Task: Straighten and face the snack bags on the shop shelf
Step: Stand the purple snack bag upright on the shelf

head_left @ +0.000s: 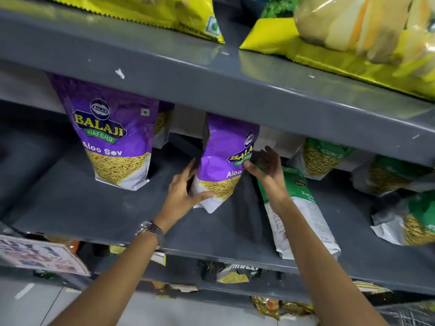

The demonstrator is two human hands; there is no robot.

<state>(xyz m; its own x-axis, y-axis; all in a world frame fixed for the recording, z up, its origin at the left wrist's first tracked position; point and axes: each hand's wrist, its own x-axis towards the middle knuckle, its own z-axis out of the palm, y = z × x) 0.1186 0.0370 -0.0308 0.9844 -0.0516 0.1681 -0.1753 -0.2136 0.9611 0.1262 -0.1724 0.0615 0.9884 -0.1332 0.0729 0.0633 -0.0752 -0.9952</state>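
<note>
A purple Aloo Sev bag (221, 158) stands tilted on the grey middle shelf (94, 208). My left hand (186, 191) grips its lower left corner, thumb across the white bottom. My right hand (266, 165) touches its right edge with the thumb on the front and the fingers spread behind. A second purple Aloo Sev bag (113, 135) stands upright to the left, facing front, with another partly hidden behind it. A green Ratlami Sev bag (303, 212) lies flat under my right forearm.
More green bags (324, 156) stand or lean at the right, one (412, 224) near the shelf's front edge. Yellow bags (353, 38) lie on the upper shelf (211, 74). Small packets hang below the shelf lip. A paper label (40, 255) sits at lower left.
</note>
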